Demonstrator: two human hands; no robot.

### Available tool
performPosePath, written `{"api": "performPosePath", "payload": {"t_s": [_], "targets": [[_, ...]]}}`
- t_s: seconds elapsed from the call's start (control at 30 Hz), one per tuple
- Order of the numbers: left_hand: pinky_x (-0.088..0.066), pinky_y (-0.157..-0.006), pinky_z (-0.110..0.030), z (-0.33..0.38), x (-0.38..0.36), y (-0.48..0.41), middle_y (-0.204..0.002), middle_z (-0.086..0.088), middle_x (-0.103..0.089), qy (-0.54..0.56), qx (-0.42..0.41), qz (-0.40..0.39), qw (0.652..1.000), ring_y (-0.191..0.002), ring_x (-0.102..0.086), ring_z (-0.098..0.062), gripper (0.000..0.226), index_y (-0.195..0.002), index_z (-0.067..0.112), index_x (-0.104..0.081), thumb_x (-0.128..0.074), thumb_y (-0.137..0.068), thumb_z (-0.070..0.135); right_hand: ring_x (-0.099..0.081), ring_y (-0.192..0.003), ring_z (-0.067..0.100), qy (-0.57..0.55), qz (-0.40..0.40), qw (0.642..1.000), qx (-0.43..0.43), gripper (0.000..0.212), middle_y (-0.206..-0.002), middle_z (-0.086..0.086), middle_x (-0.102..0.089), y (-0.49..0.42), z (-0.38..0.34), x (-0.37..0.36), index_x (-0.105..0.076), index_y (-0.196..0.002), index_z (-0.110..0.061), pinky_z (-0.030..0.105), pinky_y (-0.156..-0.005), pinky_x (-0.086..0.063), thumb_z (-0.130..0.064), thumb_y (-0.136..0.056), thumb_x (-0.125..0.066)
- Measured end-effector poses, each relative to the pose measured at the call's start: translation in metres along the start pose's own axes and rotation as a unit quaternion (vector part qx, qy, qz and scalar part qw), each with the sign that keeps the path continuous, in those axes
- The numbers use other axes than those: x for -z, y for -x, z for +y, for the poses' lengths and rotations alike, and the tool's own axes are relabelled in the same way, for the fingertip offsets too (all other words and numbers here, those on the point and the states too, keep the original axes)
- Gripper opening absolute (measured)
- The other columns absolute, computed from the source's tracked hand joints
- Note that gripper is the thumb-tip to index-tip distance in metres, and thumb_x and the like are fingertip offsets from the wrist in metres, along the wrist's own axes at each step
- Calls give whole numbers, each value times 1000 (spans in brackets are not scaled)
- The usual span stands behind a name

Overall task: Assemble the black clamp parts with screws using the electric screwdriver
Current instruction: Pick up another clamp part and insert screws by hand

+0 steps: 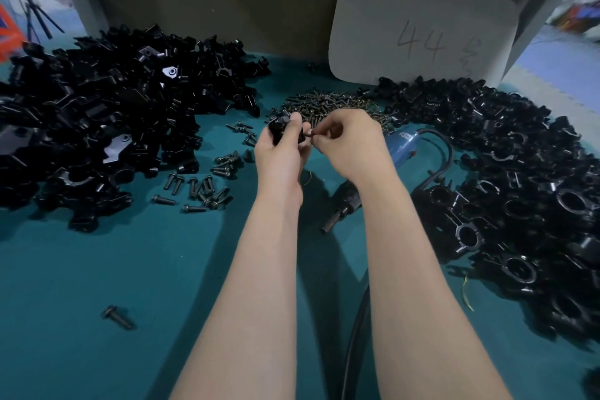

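Above the centre of the teal table (130, 269) my left hand (279, 153) grips a black clamp (277, 128), my right hand (350, 146) pinches a screw (308, 134) against it; next, I judge, the electric screwdriver (401, 143).

two hands: the left hand (279, 153) holds one clamp part (279, 128), the right hand (350, 146) pinches one screw (308, 134). one electric screwdriver (401, 143) with one cable (357, 334). two heaps of black clamp parts, a left heap (97, 127) and a right heap (519, 172), each too many to count. one pile of screws (328, 102), also uncountable. loose screws (207, 185) in the dozens. one lone screw (117, 317). one card (422, 29). one table (130, 269).
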State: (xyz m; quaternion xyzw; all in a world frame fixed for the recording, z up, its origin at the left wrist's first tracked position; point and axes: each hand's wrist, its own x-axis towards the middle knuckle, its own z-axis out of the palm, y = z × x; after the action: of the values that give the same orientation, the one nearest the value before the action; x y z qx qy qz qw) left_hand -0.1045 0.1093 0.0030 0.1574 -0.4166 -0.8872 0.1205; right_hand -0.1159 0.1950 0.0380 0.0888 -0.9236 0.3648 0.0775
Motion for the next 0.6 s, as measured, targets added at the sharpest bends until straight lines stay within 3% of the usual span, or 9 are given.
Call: {"api": "performPosePath", "payload": {"t_s": [0.17, 0.27, 0.33, 0.4, 0.5, 0.6], "targets": [[-52, -90, -37, -2, -3, 5, -90, -4, -63, -118, -62, 16, 991, -84, -58, -17, 10, -86, 16, -57, -60, -95, 19, -54, -75, 18, 25, 5, 1000, -14, 9, -83, 2, -62, 3, -6, -5, -62, -83, -21, 21, -63, -38, -14, -87, -58], [-50, -83, -31, 0, -3, 4, -90, 0, -64, -157, -86, 22, 984, -86, -59, -16, 6, -92, 15, -58, -61, -94, 21, -58, -78, 24, 30, 23, 999, 3, 9, -86, 8, -65, 4, -11, -10, -62, -85, -15, 25, -63, -43, -16, -90, -55], [-50, -81, -32, 1, -2, 2, -93, -4, -64, -140, -76, 34, 987, -86, -58, -17, 7, -92, 14, -58, -60, -95, 20, -59, -79, 21, 3, 14, 1000, 9, 7, -89, 7, -65, 3, -12, -11, -62, -94, -14, 18, -58, -43, -16, -91, -56], [-49, -68, -28, 2, 0, 0, -94, -8, -63, -100, -47, 45, 993, -79, -57, -17, 9, -89, 15, -56, -60, -95, 20, -60, -76, 15, -31, -10, 999, 7, 4, -87, 4, -65, 3, -12, -10, -58, -94, -16, 7, -50, -40, -13, -91, -58], [-43, -59, -21, 0, 1, 1, -86, -4, -60, -70, -31, 47, 996, -69, -55, -13, 13, -85, 16, -54, -60, -96, 20, -66, -80, 17, -52, -9, 999, -11, 4, -91, 8, -69, 3, -12, -11, -61, -93, -16, 20, -63, -50, -16, -93, -57], [-46, -68, -28, -1, 0, 1, -88, -6, -61, -86, -42, 53, 994, -74, -56, -17, 15, -82, 17, -54, -61, -95, 21, -62, -85, 22, -14, 12, 1000, -9, 12, -96, 10, -68, 4, -12, -17, -61, -100, -12, 27, -67, -45, -20, -95, -53]]}}
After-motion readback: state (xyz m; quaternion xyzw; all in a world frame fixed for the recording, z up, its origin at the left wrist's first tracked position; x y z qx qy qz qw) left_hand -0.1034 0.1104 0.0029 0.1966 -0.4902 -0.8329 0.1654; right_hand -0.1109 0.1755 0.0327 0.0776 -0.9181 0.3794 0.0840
